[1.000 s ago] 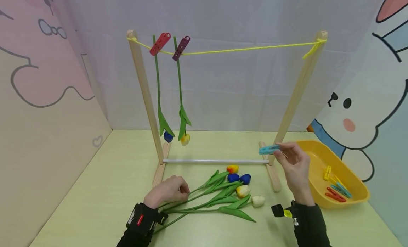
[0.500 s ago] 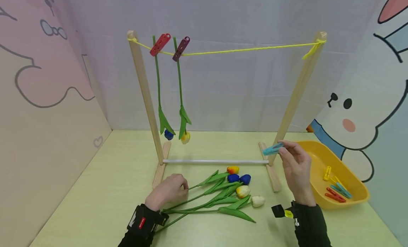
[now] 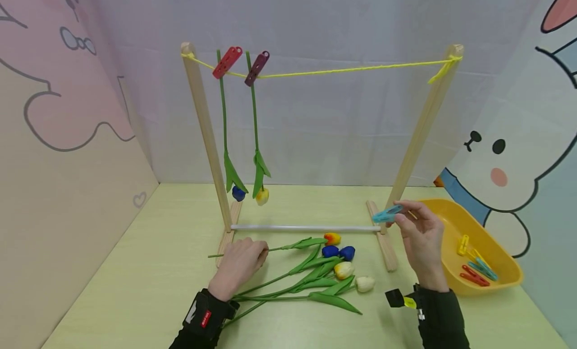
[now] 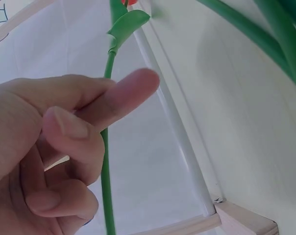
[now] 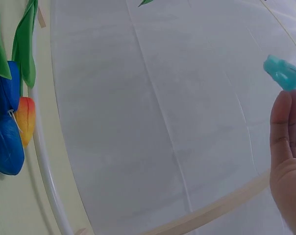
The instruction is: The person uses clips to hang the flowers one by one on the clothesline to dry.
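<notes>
My left hand (image 3: 241, 266) pinches the stem of an orange-and-yellow artificial tulip (image 3: 332, 238); in the left wrist view the green stem (image 4: 109, 186) runs behind the curled fingers. Between the thumb and fingertips of my right hand (image 3: 421, 241) is a light blue clothespin (image 3: 386, 214), held near the frame's right post. Other tulips lie fanned on the table below my left hand, with two blue blooms (image 3: 346, 253), a cream-yellow one (image 3: 344, 270) and a white one (image 3: 364, 284).
A yellow cord (image 3: 342, 70) spans two wooden posts (image 3: 419, 133). A red clothespin (image 3: 227, 62) and a dark red clothespin (image 3: 257, 68) hold two upside-down tulips on it. A white rod (image 3: 306, 228) joins the bases. The yellow basin (image 3: 500, 284) at right contains several clothespins.
My left hand has shifted slightly up and away from the bunch, bringing the orange tulip's stem apart from the others. The right hand has barely moved, tilting the clothespin a little.
</notes>
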A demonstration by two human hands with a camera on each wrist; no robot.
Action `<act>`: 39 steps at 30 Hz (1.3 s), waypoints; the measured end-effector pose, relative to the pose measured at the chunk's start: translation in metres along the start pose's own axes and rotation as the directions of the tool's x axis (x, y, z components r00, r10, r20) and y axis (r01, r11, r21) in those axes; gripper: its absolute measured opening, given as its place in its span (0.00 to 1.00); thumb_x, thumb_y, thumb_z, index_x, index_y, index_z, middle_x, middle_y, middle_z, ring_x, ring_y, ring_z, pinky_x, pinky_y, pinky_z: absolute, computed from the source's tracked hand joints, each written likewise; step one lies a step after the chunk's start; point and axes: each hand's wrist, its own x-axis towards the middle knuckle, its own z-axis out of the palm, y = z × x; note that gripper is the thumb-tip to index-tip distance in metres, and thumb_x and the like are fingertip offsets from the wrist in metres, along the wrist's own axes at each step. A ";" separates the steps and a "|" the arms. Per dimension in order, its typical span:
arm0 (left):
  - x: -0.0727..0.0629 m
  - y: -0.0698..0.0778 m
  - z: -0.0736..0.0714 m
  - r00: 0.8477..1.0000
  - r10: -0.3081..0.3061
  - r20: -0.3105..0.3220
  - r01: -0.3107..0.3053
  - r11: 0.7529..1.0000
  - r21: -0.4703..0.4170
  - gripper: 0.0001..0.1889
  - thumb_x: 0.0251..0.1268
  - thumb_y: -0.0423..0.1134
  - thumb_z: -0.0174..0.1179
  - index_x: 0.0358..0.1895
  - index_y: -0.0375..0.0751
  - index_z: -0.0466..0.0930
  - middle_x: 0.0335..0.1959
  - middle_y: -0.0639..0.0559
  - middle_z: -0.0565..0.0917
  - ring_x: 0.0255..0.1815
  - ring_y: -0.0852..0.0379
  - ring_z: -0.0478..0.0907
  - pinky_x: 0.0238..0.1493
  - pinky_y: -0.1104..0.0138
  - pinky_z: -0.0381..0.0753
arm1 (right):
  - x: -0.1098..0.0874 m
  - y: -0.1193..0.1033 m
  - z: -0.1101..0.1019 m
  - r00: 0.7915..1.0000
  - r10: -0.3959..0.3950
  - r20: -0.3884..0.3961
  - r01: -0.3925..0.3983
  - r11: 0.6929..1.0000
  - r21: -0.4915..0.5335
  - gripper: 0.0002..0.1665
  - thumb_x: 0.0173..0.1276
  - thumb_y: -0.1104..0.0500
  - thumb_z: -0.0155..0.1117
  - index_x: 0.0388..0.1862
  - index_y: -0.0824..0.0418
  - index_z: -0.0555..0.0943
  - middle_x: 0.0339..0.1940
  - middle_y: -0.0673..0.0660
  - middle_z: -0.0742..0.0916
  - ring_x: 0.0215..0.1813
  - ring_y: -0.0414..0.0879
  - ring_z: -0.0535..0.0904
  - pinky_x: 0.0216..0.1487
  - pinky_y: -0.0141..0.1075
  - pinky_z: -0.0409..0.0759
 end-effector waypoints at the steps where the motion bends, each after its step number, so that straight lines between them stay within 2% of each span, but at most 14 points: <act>1: 0.001 0.001 0.000 1.000 -0.007 -0.004 0.007 1.000 0.002 0.13 0.62 0.33 0.69 0.20 0.48 0.79 0.11 0.60 0.67 0.15 0.66 0.55 0.18 0.74 0.46 | 0.000 0.000 0.000 1.000 -0.002 0.004 0.002 1.000 0.003 0.15 0.70 0.80 0.49 0.49 0.75 0.81 0.38 0.57 0.86 0.36 0.46 0.85 0.43 0.31 0.87; 6: 0.004 0.003 0.000 0.999 -0.027 -0.044 0.027 1.000 0.003 0.12 0.64 0.35 0.68 0.22 0.46 0.80 0.11 0.58 0.67 0.15 0.64 0.56 0.16 0.73 0.48 | 0.000 0.002 0.000 1.000 -0.020 0.020 0.019 0.999 0.041 0.16 0.71 0.80 0.47 0.50 0.76 0.80 0.38 0.58 0.86 0.36 0.46 0.85 0.43 0.32 0.87; 9: 0.006 0.004 0.001 0.995 -0.033 -0.091 0.031 0.999 -0.015 0.07 0.64 0.35 0.68 0.27 0.45 0.84 0.12 0.56 0.72 0.14 0.64 0.59 0.16 0.73 0.51 | 0.001 0.004 0.000 0.998 -0.054 0.023 0.053 0.996 0.076 0.17 0.72 0.79 0.46 0.50 0.76 0.80 0.37 0.58 0.85 0.36 0.47 0.85 0.42 0.33 0.87; 15: 0.010 0.004 0.000 0.982 -0.082 -0.173 0.057 0.987 -0.148 0.02 0.65 0.35 0.68 0.34 0.42 0.86 0.14 0.55 0.76 0.13 0.67 0.61 0.16 0.76 0.53 | 0.004 0.007 -0.001 0.990 -0.126 0.061 0.115 0.980 0.162 0.17 0.74 0.79 0.44 0.50 0.81 0.80 0.41 0.63 0.90 0.38 0.50 0.87 0.43 0.35 0.88; 20: 0.012 0.004 0.002 0.965 -0.096 -0.243 0.040 0.974 -0.225 0.02 0.63 0.34 0.69 0.37 0.40 0.87 0.15 0.53 0.80 0.11 0.68 0.63 0.16 0.78 0.52 | 0.004 0.005 -0.001 0.991 -0.107 0.078 0.095 0.984 0.149 0.18 0.75 0.79 0.44 0.51 0.80 0.81 0.41 0.62 0.91 0.39 0.49 0.87 0.44 0.35 0.88; 25: 0.013 0.004 0.002 0.951 -0.104 -0.291 0.002 0.943 -0.333 0.03 0.63 0.32 0.68 0.39 0.39 0.88 0.19 0.51 0.85 0.14 0.65 0.78 0.18 0.83 0.65 | 0.003 0.004 0.000 0.995 -0.082 0.053 0.072 0.983 0.171 0.18 0.77 0.76 0.44 0.50 0.79 0.83 0.45 0.62 0.91 0.43 0.48 0.88 0.49 0.35 0.88; 27: 0.014 0.004 0.002 0.945 -0.109 -0.307 -0.011 0.932 -0.362 0.04 0.63 0.31 0.68 0.39 0.38 0.88 0.22 0.51 0.87 0.16 0.64 0.82 0.20 0.83 0.71 | 0.002 0.004 0.001 0.997 -0.068 0.038 0.060 0.981 0.186 0.18 0.77 0.76 0.45 0.49 0.78 0.84 0.46 0.62 0.91 0.45 0.48 0.88 0.51 0.35 0.87; 30: 0.015 0.004 0.001 0.935 -0.111 -0.337 -0.028 0.924 -0.381 0.04 0.63 0.30 0.68 0.40 0.39 0.88 0.25 0.51 0.89 0.18 0.64 0.83 0.22 0.80 0.76 | 0.002 0.004 0.001 0.999 -0.036 0.008 0.034 0.988 0.151 0.17 0.76 0.75 0.47 0.48 0.76 0.85 0.44 0.61 0.91 0.44 0.47 0.88 0.50 0.34 0.87; 34: 0.016 0.005 0.000 0.917 -0.115 -0.381 -0.051 0.916 -0.399 0.05 0.63 0.31 0.68 0.40 0.39 0.88 0.25 0.51 0.89 0.18 0.64 0.83 0.23 0.78 0.78 | 0.001 0.004 0.001 0.999 0.012 -0.039 -0.011 1.000 0.026 0.16 0.75 0.74 0.51 0.45 0.71 0.87 0.41 0.57 0.92 0.41 0.44 0.88 0.48 0.31 0.87; 37: 0.016 0.005 -0.001 0.903 -0.122 -0.411 -0.069 0.905 -0.420 0.05 0.64 0.31 0.67 0.41 0.38 0.88 0.24 0.50 0.89 0.17 0.64 0.83 0.21 0.80 0.75 | 0.000 0.004 0.001 0.999 0.024 -0.025 -0.025 0.999 -0.027 0.16 0.75 0.75 0.50 0.49 0.72 0.85 0.41 0.57 0.91 0.42 0.44 0.87 0.49 0.29 0.86; 39: 0.017 0.005 -0.001 0.893 -0.125 -0.432 -0.082 0.900 -0.429 0.05 0.64 0.30 0.67 0.41 0.37 0.89 0.23 0.50 0.88 0.16 0.64 0.82 0.20 0.81 0.73 | 0.000 0.004 0.001 1.000 0.025 -0.005 -0.025 1.000 -0.018 0.16 0.75 0.76 0.50 0.53 0.76 0.82 0.42 0.58 0.90 0.45 0.45 0.87 0.50 0.29 0.86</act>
